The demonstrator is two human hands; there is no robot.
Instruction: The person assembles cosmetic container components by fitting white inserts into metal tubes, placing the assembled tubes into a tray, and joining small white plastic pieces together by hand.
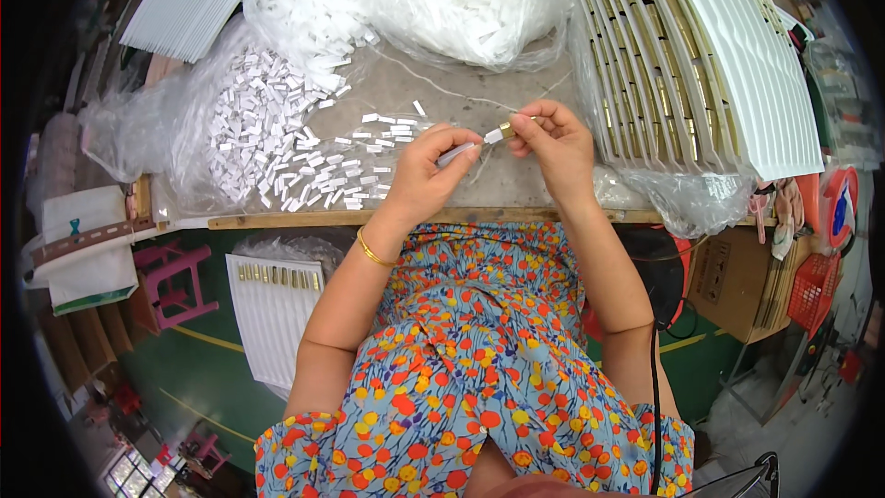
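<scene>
Over the table near its front edge, my two hands meet around small parts. My left hand is closed, pinching a whitish translucent strip between thumb and fingertips. My right hand pinches a small gold-coloured metal piece. A little white block sits at the left end of the gold piece, between the hands; whether it touches the left fingertips I cannot tell. To the left of my left hand lie loose small white blocks, spreading out from a large heap.
Clear plastic bags full of white pieces stand at the back. Trays with rows of gold-coloured parts lie at the right, beside stacked white trays. More white trays are at the far left. Below the wooden table edge, another tray holds several gold pieces.
</scene>
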